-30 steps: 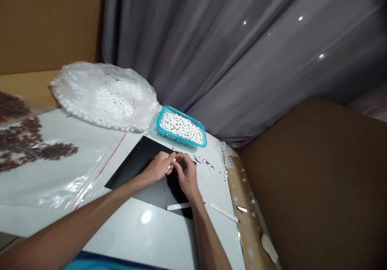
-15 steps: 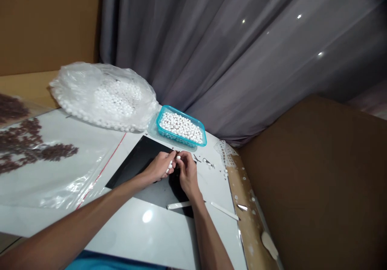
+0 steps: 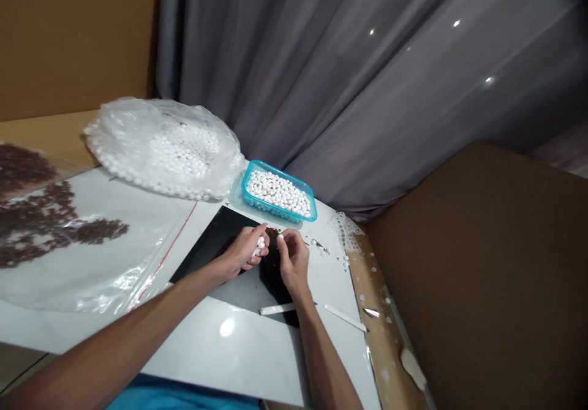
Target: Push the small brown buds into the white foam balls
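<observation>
My left hand (image 3: 248,252) is curled closed around several small white beads (image 3: 260,246), which show at its fingers. Between thumb and fingertips, my right hand (image 3: 294,263) pinches a single white bead (image 3: 280,237). A small gap separates the two hands, both above a black mat (image 3: 206,238). Small brown bits (image 3: 272,231) lie at the mat's far edge, between the hands. Just beyond stands a turquoise basket (image 3: 315,212) full of white beads.
A clear bag of white beads (image 3: 184,152) lies at the back left. Left of the mat is a zip bag with brown pieces (image 3: 46,226). Two white pen-like sticks (image 3: 276,309) (image 3: 344,318) lie near my right forearm. A brown board (image 3: 482,263) rises at the right.
My hands have moved apart; the right one has drawn away to the right with a bead in its fingertips. The left stays closed on its beads. The view has shifted slightly.
</observation>
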A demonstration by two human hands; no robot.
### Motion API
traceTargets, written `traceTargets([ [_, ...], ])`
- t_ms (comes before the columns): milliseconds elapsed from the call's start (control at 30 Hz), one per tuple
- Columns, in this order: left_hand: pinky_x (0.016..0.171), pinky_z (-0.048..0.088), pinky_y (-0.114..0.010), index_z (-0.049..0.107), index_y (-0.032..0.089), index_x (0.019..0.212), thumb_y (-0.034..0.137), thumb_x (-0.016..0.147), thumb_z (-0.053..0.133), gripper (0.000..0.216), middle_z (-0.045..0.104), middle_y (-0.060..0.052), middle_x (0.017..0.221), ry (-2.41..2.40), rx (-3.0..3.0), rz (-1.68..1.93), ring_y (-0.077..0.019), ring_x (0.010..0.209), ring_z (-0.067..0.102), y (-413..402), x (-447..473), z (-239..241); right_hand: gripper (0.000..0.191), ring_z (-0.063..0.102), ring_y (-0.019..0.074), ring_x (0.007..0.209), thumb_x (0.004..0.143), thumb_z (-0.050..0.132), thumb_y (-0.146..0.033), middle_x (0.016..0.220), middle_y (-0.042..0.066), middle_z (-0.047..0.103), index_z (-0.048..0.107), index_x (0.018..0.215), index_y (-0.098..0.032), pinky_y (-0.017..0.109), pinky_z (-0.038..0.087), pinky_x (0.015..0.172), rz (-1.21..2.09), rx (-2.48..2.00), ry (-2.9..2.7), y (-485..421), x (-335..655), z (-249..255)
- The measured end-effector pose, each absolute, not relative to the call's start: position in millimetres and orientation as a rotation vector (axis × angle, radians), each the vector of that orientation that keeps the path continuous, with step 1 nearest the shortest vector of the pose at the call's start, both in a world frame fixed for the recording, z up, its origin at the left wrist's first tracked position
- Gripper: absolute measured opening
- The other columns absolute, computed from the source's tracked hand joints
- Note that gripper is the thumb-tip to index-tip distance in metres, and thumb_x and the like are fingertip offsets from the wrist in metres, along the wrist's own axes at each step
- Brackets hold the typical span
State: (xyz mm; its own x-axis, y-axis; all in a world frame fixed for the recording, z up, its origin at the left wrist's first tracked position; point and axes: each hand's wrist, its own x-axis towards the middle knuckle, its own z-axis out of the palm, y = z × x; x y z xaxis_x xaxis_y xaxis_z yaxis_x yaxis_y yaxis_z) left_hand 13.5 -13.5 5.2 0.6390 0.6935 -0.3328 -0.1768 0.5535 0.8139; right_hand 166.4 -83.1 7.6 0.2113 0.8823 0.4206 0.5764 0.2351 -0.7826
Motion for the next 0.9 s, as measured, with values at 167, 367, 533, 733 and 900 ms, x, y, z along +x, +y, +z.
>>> traceTargets([
  [167,0.039,0.004,-0.018,0.052,0.021,0.081,0.069,0.09,0.059,0.049,0.043,0.007,0.058,0.672,0.759,0.587,-0.0039,0.036,0.026,-12,12,7,0.025,0.056,0.0197,0.079,0.107,0.049,-0.045,0.086,0.002,0.057,0.056,0.1,-0.023,0.032,0.048,0.077,0.338,-1.392,-1.405,-73,178,17],
  [367,0.038,0.005,-0.017,0.052,0.021,0.081,0.065,0.089,0.061,0.046,0.042,0.007,0.059,0.652,0.711,0.593,-0.0039,0.037,0.027,-6,9,3,0.037,0.049,0.0175,0.071,0.105,0.046,-0.057,0.078,0.0,0.049,0.049,0.09,-0.023,0.03,0.045,0.07,0.221,-1.277,-1.281,-20,231,37],
  [533,0.038,0.005,-0.017,0.052,0.021,0.084,0.064,0.09,0.062,0.045,0.042,0.007,0.06,0.644,0.696,0.606,-0.0035,0.038,0.027,-5,8,3,0.043,0.053,0.0185,0.074,0.102,0.046,-0.062,0.081,0.002,0.057,0.054,0.091,-0.021,0.03,0.045,0.07,0.077,-1.387,-1.272,15,273,40],
  [733,0.038,0.005,-0.017,0.05,0.021,0.082,0.071,0.087,0.066,0.053,0.042,0.007,0.062,0.616,0.736,0.658,-0.0031,0.038,0.028,-5,7,3,0.037,0.059,0.0246,0.081,0.091,0.062,-0.051,0.088,0.01,0.073,0.072,0.09,-0.016,0.036,0.047,0.078,-0.019,-1.708,-1.459,23,294,39],
  [900,0.038,0.008,-0.016,0.049,0.021,0.082,0.073,0.084,0.069,0.056,0.044,0.007,0.063,0.662,0.738,0.723,-0.0036,0.04,0.031,-3,6,3,0.032,0.063,0.0266,0.093,0.097,0.059,-0.043,0.108,0.013,0.075,0.075,0.107,-0.017,0.039,0.049,0.088,-0.121,-1.637,-1.477,-4,274,28],
])
